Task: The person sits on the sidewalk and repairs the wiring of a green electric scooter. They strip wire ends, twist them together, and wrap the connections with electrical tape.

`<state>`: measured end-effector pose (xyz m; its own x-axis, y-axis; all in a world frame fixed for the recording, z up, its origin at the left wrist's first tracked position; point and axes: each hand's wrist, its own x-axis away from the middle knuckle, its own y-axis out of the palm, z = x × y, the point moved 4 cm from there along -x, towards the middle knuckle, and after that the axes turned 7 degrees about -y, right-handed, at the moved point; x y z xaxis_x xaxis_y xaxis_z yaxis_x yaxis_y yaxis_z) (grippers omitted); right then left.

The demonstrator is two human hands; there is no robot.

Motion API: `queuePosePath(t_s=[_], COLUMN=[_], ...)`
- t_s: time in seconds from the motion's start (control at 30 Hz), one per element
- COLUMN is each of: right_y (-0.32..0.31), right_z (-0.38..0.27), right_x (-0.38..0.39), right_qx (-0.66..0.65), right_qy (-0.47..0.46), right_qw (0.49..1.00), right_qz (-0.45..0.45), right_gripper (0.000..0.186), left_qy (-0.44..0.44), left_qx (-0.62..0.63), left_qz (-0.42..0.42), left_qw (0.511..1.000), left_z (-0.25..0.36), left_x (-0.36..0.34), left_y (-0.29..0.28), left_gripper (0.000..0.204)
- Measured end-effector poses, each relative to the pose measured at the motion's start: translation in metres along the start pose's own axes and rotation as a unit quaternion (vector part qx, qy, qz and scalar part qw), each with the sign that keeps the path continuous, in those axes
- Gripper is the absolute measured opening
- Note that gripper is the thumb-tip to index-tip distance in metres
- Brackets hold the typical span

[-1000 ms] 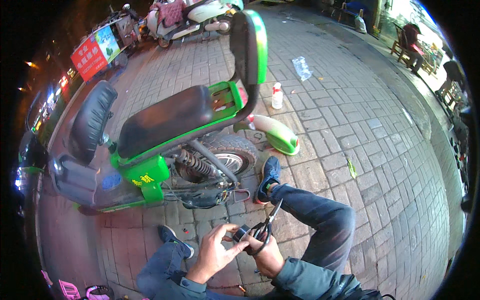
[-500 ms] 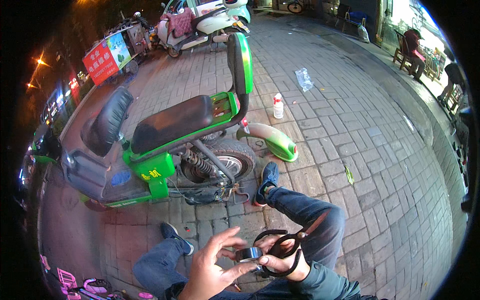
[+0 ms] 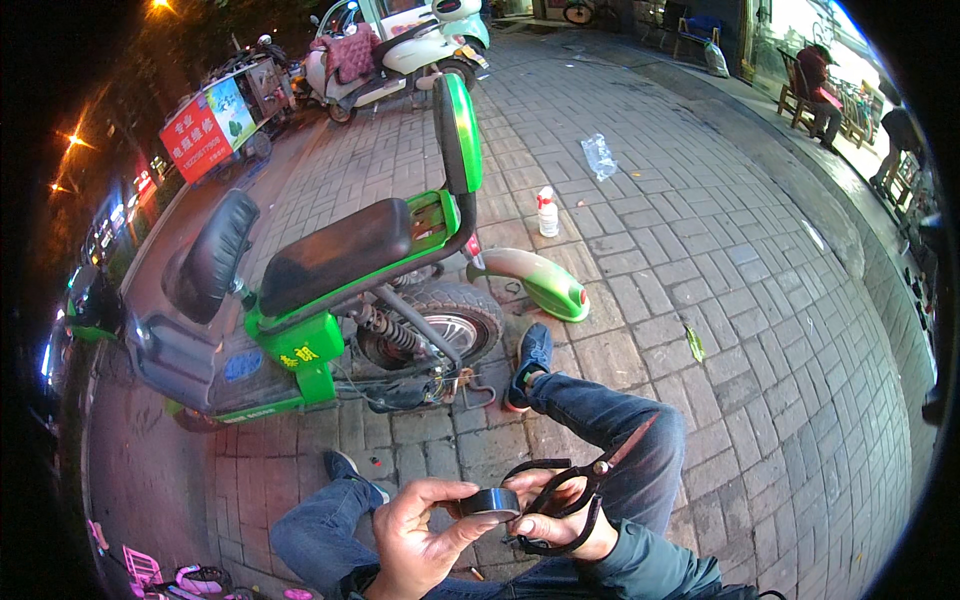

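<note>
Between my knees, my left hand (image 3: 425, 530) grips a roll of black tape (image 3: 490, 503) with thumb and fingers. Close against its right side, my right hand (image 3: 562, 515) holds a pair of scissors (image 3: 598, 470) with large black handles; the blades point up and right over my right knee. The right fingertips are by the tape roll's edge, but whether they touch it I cannot tell. In front of me stands a green and black electric scooter (image 3: 335, 260), its rear wheel (image 3: 450, 325) uncovered and loose wires showing near the hub.
A detached green fender (image 3: 540, 280) lies behind the wheel, with a white spray bottle (image 3: 547, 212) and a crumpled plastic wrapper (image 3: 599, 157) beyond it on the paving. A white scooter (image 3: 390, 65) is parked farther back. At the right, a person (image 3: 818, 95) sits by a lit shopfront.
My left hand has closed its spread fingers more firmly on the tape roll and shifted slightly left. The scissors stay in my right hand. The whole view has shifted a little.
</note>
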<state>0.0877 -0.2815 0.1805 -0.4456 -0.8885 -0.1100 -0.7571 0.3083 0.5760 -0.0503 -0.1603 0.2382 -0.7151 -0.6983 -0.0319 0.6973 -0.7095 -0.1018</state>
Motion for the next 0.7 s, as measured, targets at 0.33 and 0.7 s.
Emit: queuePosePath(t_s=[0.33, 0.7], right_y=[-0.001, 0.003], right_z=[0.004, -0.01], right_x=[-0.001, -0.013], right_qx=[-0.081, 0.148], right_qy=[0.037, -0.084], right_qw=[0.996, 0.981], right_qz=[0.014, -0.09], right_gripper=[0.041, 0.057], left_qy=[-0.078, -0.398], left_qx=[0.091, 0.319], left_qz=[-0.019, -0.078], left_qw=[0.993, 0.857], left_z=[-0.006, -0.033], left_x=[0.003, 0.007], left_y=[0.008, 0.01], left_gripper=[0.048, 0.045])
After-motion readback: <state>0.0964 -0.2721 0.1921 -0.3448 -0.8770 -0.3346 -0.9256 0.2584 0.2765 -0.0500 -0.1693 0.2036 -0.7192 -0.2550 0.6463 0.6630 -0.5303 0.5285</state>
